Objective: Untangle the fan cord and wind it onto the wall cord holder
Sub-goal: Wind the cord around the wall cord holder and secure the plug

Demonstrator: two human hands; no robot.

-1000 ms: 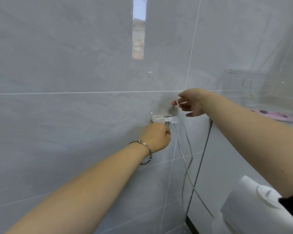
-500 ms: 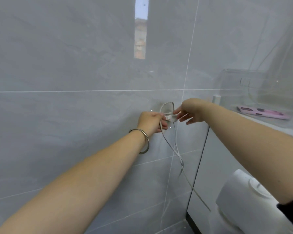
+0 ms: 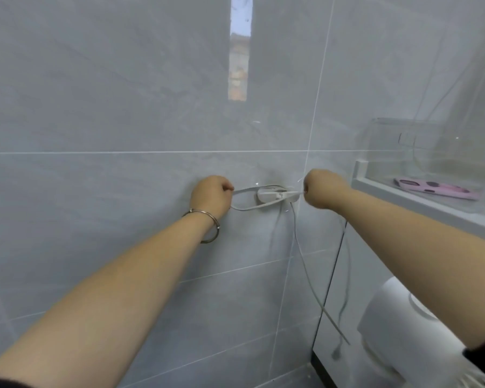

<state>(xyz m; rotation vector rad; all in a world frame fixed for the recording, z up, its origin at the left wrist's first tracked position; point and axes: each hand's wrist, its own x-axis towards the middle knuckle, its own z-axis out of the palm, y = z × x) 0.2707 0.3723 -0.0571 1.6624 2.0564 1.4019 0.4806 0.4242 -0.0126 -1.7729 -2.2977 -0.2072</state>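
Winding the fan cord (image 3: 242,209) around the wall cord holder (image 3: 272,195), pinching a loop leftward in the curled left hand (image 3: 212,196) and gripping the strand beside the holder in the clenched right hand (image 3: 322,189); next, likely seating the loop under tension.

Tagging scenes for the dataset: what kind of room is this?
Likely a bathroom or utility corner: glossy grey wall tiles, a white cord holder stuck to them, a white fan low at right.
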